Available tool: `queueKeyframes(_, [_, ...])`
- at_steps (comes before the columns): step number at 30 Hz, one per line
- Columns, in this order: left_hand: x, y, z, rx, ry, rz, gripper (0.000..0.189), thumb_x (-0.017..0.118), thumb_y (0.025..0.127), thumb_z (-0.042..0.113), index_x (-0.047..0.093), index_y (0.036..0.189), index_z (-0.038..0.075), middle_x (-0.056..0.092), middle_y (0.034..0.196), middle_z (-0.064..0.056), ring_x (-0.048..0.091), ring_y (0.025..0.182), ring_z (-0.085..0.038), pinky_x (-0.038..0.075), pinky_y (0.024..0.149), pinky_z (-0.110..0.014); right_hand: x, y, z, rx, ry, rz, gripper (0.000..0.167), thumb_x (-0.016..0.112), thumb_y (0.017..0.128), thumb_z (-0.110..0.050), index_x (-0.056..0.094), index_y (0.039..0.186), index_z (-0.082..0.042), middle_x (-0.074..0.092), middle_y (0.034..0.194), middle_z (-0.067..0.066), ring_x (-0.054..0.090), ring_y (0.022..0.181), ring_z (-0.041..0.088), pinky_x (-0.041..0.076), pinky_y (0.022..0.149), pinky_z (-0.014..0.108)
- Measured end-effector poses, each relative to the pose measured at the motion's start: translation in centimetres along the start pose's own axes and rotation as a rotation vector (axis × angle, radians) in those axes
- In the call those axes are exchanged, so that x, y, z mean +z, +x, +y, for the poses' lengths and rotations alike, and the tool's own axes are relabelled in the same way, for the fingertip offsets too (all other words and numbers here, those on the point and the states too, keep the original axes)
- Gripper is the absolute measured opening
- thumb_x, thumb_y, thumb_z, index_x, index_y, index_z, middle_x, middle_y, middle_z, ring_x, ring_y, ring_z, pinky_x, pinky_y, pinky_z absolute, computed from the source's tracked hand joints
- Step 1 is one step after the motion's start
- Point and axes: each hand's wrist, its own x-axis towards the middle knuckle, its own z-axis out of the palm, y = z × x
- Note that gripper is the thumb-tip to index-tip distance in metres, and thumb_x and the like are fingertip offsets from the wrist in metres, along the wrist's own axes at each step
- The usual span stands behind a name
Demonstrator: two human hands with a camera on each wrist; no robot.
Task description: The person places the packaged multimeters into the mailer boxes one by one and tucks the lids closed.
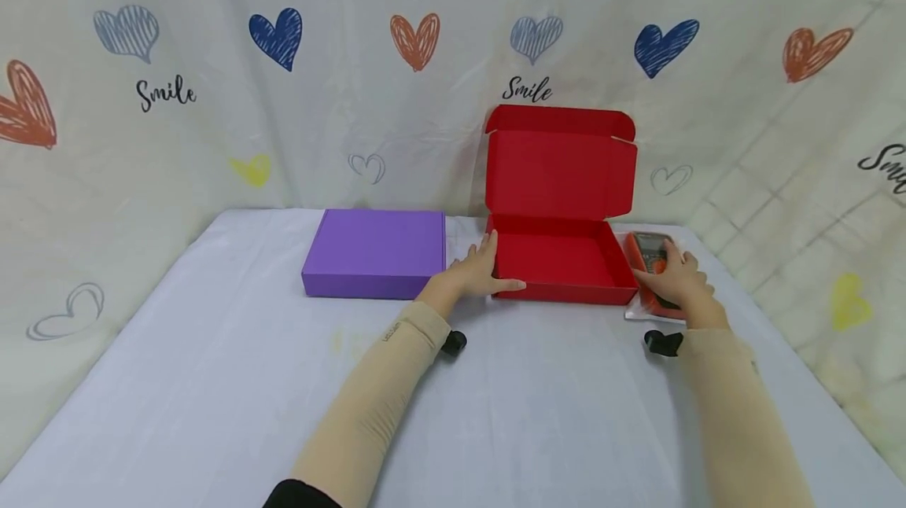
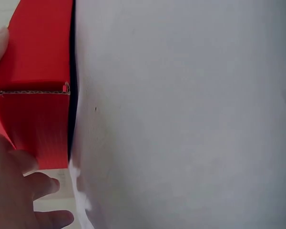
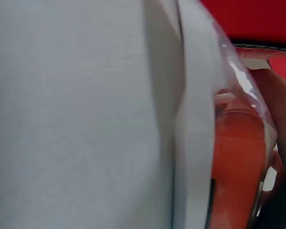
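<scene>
Head view: white-covered worktop (image 1: pixel 552 406), items set along its far side.
Orange packet (image 1: pixel 649 248): one, sheathed in clear plastic; right of centre in the frame, just beside the right wall of the red box (image 1: pixel 566 292); long axis from far to near, top end leaning toward upper left.
Right hand (image 1: pixel 681 281): nearer of the two; laid over the packet, thumb on its box-facing side, grip closed about it.
Key relation: packet under the right hand, reaching to its upper left; box interior directly leftward in the frame.
Left hand (image 1: pixel 473 268): at the box's left front corner, fingers spread along the side, thumb at the front; grip loose, steadying by appearance.
Red lid (image 1: pixel 559 174): raised at the back.
Purple box (image 1: pixel 382 252): closed, left of centre.
</scene>
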Motion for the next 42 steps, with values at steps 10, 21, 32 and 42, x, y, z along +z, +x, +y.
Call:
queueKeyframes(10, [0.4,0.2,-0.1,-0.031,0.005,-0.013,0.117,0.065,0.091,0.065,-0.01,0.165,0.015,-0.004,0.173,-0.003,0.004,0.156,-0.036,0.014,0.121,-0.062,0.6,0.9,0.4,-0.009,-0.034,-0.013,0.1,0.054,0.097,-0.054,-0.005,0.162,-0.008,-0.012,0.152,0.045,0.009,0.128,0.071,0.02,0.097,0.086])
queueKeyframes(21, [-0.1,-0.1,-0.1,-0.023,-0.03,-0.036,0.116,0.065,0.092,0.063,-0.011,0.164,0.014,-0.003,0.172,-0.004,0.003,0.156,-0.037,0.019,0.122,-0.055,0.6,0.2,-0.3,-0.019,-0.037,0.034,0.085,0.051,0.102,-0.044,0.004,0.163,-0.008,-0.003,0.149,0.049,0.018,0.125,0.071,0.029,0.092,0.082])
queueKeyframes(32, [-0.5,0.3,0.4,0.001,-0.035,-0.034,0.115,0.065,0.093,0.062,-0.012,0.164,0.013,-0.006,0.172,-0.004,0.003,0.156,-0.038,0.019,0.122,-0.055,-0.8,0.0,0.5,-0.06,-0.022,0.106,0.081,0.052,0.102,-0.04,0.01,0.163,-0.008,0.004,0.147,0.05,0.023,0.123,0.071,0.034,0.088,0.079])
queueKeyframes(42, [0.1,0.1,0.0,-0.016,-0.063,-0.046,0.115,0.067,0.093,0.058,-0.01,0.164,0.012,-0.004,0.172,-0.005,0.003,0.156,-0.038,0.019,0.121,-0.055,-1.7,-1.0,1.1,-0.098,-0.015,0.149,0.078,0.051,0.103,-0.039,0.012,0.163,-0.007,0.004,0.148,0.049,0.023,0.121,0.07,0.033,0.086,0.08])
